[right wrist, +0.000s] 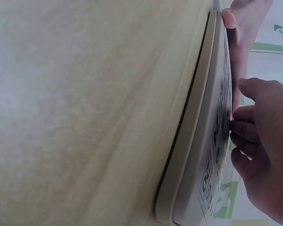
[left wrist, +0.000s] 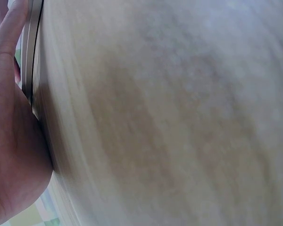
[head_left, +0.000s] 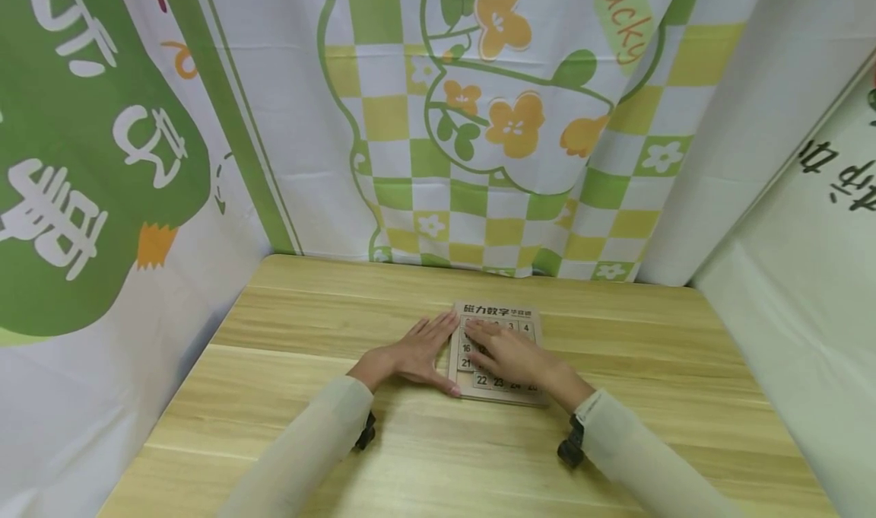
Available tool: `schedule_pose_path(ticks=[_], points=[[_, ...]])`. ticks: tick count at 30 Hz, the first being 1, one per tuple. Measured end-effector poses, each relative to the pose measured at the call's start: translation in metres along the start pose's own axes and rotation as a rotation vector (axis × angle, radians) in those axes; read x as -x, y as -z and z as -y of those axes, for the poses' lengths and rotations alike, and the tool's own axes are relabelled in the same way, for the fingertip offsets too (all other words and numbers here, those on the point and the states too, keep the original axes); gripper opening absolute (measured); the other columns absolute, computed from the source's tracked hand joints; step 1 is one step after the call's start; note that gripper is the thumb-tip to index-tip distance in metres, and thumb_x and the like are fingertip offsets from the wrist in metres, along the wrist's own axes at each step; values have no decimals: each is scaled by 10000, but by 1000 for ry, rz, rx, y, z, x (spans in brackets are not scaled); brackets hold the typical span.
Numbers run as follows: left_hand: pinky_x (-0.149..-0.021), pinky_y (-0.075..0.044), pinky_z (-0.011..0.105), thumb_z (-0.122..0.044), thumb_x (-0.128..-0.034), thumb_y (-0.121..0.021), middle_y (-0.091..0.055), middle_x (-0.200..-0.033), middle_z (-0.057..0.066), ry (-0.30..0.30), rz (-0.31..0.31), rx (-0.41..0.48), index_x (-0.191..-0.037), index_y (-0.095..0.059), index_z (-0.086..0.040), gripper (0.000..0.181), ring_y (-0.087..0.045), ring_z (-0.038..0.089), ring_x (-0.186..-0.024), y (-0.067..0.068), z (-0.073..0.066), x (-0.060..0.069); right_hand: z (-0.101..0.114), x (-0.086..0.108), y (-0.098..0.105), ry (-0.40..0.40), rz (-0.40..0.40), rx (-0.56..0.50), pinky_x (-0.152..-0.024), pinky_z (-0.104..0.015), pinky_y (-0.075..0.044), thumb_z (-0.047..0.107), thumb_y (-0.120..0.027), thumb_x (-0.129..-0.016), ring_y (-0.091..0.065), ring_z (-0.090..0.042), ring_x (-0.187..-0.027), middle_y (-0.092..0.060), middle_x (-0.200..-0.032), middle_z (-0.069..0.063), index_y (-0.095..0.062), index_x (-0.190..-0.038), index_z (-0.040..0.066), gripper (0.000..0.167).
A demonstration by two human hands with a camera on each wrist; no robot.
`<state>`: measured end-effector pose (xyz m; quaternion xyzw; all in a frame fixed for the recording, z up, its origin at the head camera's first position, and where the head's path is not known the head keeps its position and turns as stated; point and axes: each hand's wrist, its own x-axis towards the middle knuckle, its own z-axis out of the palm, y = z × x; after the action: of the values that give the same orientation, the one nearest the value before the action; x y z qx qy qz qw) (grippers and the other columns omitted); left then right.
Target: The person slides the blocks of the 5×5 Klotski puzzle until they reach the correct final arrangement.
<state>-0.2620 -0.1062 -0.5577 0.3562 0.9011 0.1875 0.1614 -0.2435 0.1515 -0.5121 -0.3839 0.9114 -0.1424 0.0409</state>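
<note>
A flat wooden sliding number puzzle [head_left: 502, 399] lies on the table, with dark printed characters along its top edge. Its square numbered tiles [head_left: 482, 381] stand in rows, and a bare slot shows at the lower left, beside tile 22. My left hand [head_left: 419, 354] rests against the puzzle's left side, fingers straight and thumb spread to the lower left corner. Over the tiles lies my right hand [head_left: 509, 353], its fingertips touching them and hiding several numbers. From the right wrist view, the fingers [right wrist: 245, 132] of that hand are slightly bent onto the puzzle's face.
The puzzle sits toward the back of a light wood-grain table [head_left: 308, 320]. A white curtain with green and yellow checks [head_left: 493, 221] hangs behind the back edge. Printed cloths hang at the left [head_left: 198, 274] and right [head_left: 773, 274].
</note>
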Motion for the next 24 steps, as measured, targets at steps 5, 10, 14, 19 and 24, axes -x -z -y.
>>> schedule_pose_path(ticks=[5,10,14,19,24], points=[[-1331,59,514,-865,-792,-677,99,-1784,110,5,17,-18,-1701,47,-74,1406,79,277,-1648,9,-11,4,4,5,-3,-2,-6,7,-1243,-565,-362,405,-541,-1113,-440,-385,-1508,-465,-1622,-191,-499,-1557,11,595],[-1333,47,516,-796,-830,-710,89,-1781,134,11,28,-30,-1696,38,-47,1368,65,294,-1648,13,-16,7,11,10,-5,-3,-2,28,-1232,-558,-385,433,-548,-1106,-481,-372,-1482,-509,-1594,-167,-540,-1534,30,588],[-1330,73,507,-849,-803,-685,111,-1782,104,11,26,-9,-1700,60,-78,1398,95,268,-1646,9,-10,4,16,13,-6,-17,-9,29,-1223,-538,-406,447,-555,-1100,-504,-348,-1469,-533,-1580,-147,-564,-1521,43,583],[-1329,70,513,-896,-760,-675,107,-1784,89,-8,2,27,-1704,56,-94,1437,94,253,-1646,2,-1,0,18,15,-6,-11,-18,24,-1224,-534,-406,442,-559,-1099,-506,-352,-1467,-538,-1576,-151,-562,-1518,32,587],[-1328,80,491,-915,-760,-649,116,-1782,84,4,6,10,-1702,62,-91,1439,100,238,-1644,0,0,-1,17,19,-6,24,-47,3,-1215,-566,-408,405,-565,-1101,-514,-386,-1453,-544,-1563,-184,-565,-1507,7,569]])
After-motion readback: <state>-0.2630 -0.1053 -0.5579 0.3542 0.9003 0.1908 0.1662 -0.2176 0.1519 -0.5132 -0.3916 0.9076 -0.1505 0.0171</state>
